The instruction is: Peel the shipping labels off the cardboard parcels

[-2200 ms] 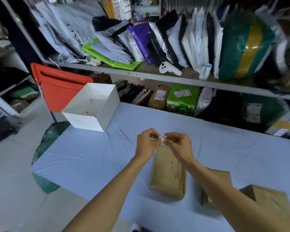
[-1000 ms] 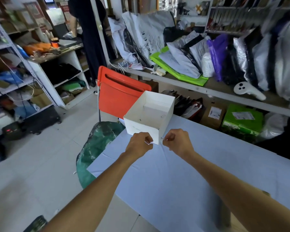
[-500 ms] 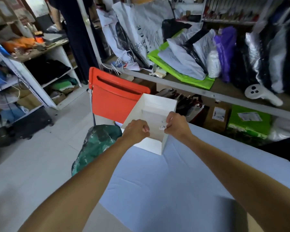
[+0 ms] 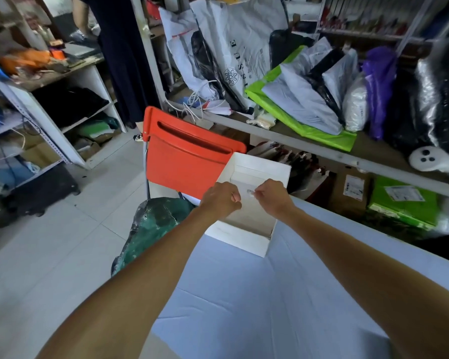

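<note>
Both my hands are held over the open white box [image 4: 244, 237] at the table's far left corner. My right hand [image 4: 271, 196] pinches a small crumpled peeled label [image 4: 250, 191] between thumb and fingertips. My left hand [image 4: 222, 199] is curled in a loose fist just left of it, and I cannot tell whether it touches the label. The cardboard parcels are out of view.
The table [image 4: 283, 307] has a pale blue cloth. Behind the box stands a red chair [image 4: 184, 161], with a dark green bag [image 4: 153, 229] below it. A shelf with mailer bags [image 4: 306, 99] runs along the back. A person in dark clothes [image 4: 119, 47] stands at far left.
My hands left the parcel with the peeled label and travelled left to the white box. My view swung left with them, and the parcels dropped out of sight.
</note>
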The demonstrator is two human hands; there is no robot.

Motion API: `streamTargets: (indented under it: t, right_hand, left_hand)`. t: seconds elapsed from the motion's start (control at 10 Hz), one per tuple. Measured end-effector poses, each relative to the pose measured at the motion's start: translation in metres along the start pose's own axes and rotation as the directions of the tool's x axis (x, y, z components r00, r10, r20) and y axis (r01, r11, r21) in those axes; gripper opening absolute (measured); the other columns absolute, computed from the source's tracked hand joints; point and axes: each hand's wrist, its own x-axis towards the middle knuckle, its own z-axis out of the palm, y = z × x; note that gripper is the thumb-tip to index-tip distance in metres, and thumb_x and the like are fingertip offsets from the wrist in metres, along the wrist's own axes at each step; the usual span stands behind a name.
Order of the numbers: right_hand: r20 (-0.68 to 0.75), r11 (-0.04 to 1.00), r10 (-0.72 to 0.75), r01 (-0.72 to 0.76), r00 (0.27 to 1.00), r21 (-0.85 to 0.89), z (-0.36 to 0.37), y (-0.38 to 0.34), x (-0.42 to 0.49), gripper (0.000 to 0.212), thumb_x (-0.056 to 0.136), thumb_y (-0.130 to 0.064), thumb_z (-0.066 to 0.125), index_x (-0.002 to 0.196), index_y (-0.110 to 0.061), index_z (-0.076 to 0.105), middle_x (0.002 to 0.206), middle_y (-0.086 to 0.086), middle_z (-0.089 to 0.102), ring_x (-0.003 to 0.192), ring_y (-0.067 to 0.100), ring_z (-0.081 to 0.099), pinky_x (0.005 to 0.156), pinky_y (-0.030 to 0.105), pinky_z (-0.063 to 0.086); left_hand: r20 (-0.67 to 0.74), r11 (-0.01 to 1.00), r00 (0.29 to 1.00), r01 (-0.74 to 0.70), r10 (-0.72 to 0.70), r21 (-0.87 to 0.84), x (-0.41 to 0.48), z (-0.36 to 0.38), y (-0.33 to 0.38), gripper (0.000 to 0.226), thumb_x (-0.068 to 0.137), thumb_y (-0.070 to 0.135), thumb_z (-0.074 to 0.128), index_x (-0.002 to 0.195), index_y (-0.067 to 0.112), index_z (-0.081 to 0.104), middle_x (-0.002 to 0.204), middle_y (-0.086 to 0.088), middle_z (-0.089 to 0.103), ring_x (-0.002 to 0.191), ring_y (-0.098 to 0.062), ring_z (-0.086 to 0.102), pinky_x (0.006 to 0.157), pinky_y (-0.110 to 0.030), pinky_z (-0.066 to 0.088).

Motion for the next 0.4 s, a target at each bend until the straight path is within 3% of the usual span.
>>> streamTargets:
  t: [0.1,0.2,0.4]
  right_hand:
    - [-0.019,0.999,0.005,-0.006,1.000,-0.032,0.003,0.000,0.008,0.017,0.095,-0.010,0.049,0.100,-0.002,0.064,0.102,0.013,0.062,0.105,0.030,0.056,0.081,0.032,0.044]
    - [-0.034,0.994,-0.010,0.006,0.999,-0.112,-0.002,-0.004,0.007,0.038,0.092,0.002,0.043,0.127,-0.004,0.053,0.128,0.015,0.055,0.117,0.028,0.051,0.093,0.032,0.043]
    - [-0.005,0.996,0.028,-0.028,1.000,-0.086,-0.004,-0.001,0.013,0.025,0.089,-0.005,0.044,0.103,-0.003,0.065,0.108,0.010,0.065,0.093,0.026,0.062,0.083,0.039,0.055]
  left_hand:
    - [-0.003,1.000,1.000,-0.005,0.005,0.009,0.008,-0.001,0.000,0.016,0.081,0.018,0.068,0.094,0.011,0.072,0.099,-0.003,0.071,0.096,-0.020,0.064,0.088,-0.034,0.053]
    - [0.009,1.000,1.000,-0.001,0.001,-0.003,0.014,-0.001,0.000,0.015,0.080,0.018,0.069,0.092,0.012,0.071,0.096,-0.002,0.072,0.094,-0.020,0.065,0.088,-0.035,0.053]
    - [0.006,1.000,1.000,-0.011,0.011,-0.014,0.019,0.002,0.002,0.014,0.079,0.019,0.068,0.091,0.013,0.072,0.096,-0.001,0.072,0.093,-0.020,0.065,0.089,-0.038,0.053]
